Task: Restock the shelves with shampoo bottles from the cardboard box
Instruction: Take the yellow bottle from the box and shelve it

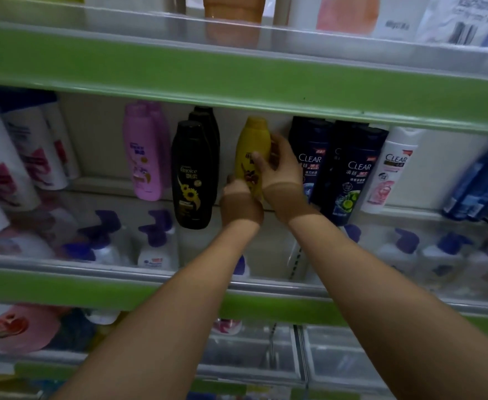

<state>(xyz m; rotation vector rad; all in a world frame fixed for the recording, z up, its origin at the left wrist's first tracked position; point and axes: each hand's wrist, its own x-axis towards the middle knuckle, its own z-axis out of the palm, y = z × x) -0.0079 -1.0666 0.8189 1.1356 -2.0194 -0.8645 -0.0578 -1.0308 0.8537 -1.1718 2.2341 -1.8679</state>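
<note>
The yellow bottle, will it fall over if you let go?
Probably tippy: the yellow bottle is tall and narrow. Its smooth plastic looks slippery, perhaps why both the left hand and right hand hold it. Likely stiff, not floppy.

yellow bottle [252, 157]: smooth, matt-looking plastic under my fingers
black bottle [191, 180]: glossy plastic
shelf floor [49, 215]: clear, shiny, see-through sheet
shelf edge [237, 79]: smooth green strip, clear glossy rail above
</note>
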